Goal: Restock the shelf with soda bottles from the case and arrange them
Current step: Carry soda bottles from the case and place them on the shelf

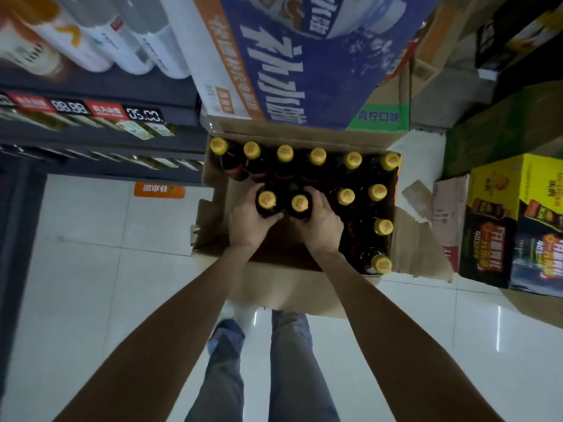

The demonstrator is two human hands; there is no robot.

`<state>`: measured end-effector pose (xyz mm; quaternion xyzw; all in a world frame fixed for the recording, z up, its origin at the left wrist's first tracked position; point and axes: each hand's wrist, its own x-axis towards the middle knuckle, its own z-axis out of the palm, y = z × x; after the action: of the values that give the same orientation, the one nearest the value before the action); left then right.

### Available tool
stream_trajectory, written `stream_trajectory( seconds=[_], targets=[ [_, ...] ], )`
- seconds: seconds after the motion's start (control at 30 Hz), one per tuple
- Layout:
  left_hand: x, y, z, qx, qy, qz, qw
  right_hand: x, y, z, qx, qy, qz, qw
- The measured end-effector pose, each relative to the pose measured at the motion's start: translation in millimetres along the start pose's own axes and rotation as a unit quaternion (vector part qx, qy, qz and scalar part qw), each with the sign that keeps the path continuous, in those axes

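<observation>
Bottles (316,166) stand in the open case (405,236) on the floor (91,269), right in front of your feet. They are dark with yellow caps. A row of six lines the far wall, four more stand down the right side, and two sit near the middle.

Your left hand (246,222) is wrapped around the left bottle (267,200) of that middle pair. Your right hand (320,225) is wrapped around the right bottle (300,203). Both hands hold just under the caps, at the neck and shoulder. The two bottles are almost touching.

These bottles look full, so they will likely feel heavy. They seem hard and smooth, and they may slip if you squeeze too softly. You cannot tell from here if they are glass or plastic, so treat them as if they could break. The neck is a good place to hold, since your fingers go all the way around it. Lift straight up so you do not bump the others.

The floor is shiny white tile, hard and maybe slick. A dropped bottle could crack there. The shelf (100,86) is on your left, dark, with price tags (82,109) along its edge and other drinks on it. Big boxes (289,65) are stacked behind the case and on your right (511,226), so the room is tight. Turn left slowly with the bottles.
</observation>
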<state>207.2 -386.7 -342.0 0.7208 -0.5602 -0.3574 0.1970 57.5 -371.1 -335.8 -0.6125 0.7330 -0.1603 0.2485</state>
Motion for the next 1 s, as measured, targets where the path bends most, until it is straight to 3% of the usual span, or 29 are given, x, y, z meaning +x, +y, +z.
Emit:
stream_trajectory(
  seconds=[0.17, 0.27, 0.37, 0.43, 0.67, 1.0],
  targets=[
    [-62, 6, -83, -0.091, 0.070, 0.030, 0.993, -28, -48, -49, 0.059, 0.080, -0.084, 0.992],
    [-108, 7, -140, -0.171, 0.112, 0.018, 0.979, -43, -95, -84, 0.112, 0.069, -0.171, 0.976],
    [-146, -7, -193, -0.216, 0.166, -0.021, 0.962, -55, -152, -102, 0.117, 0.007, -0.255, 0.960],
    [-172, -21, -224, -0.244, 0.209, -0.050, 0.946, -64, -193, -97, 0.137, -0.075, -0.277, 0.948],
    [-292, -115, -328, -0.270, 0.388, -0.109, 0.875, -158, -348, -16, 0.119, -0.229, -0.409, 0.875],
    [-487, -288, -507, -0.239, 0.576, -0.158, 0.766, -377, -566, 131, 0.232, -0.402, -0.415, 0.783]
  ],
)
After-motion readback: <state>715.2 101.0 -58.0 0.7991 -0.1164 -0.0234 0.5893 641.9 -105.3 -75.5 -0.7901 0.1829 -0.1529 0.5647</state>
